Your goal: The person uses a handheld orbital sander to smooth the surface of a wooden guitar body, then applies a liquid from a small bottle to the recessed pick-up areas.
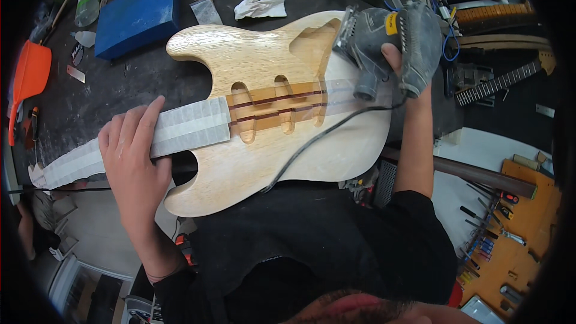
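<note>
I find the guitar body (258,168) at the near edge of the tabletop (144,75), its near horn (186,197) overhanging. My left hand (133,141) wraps the taped neck (191,127); my right hand (392,59), fingers hidden, grips the sander (369,39) over the body's far-right rim. A gap separates neck from blue block (135,21).

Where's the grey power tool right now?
Head view, upper right: the grey power tool is in the person's right hand, over the upper right end of the pale wooden guitar body.
</note>
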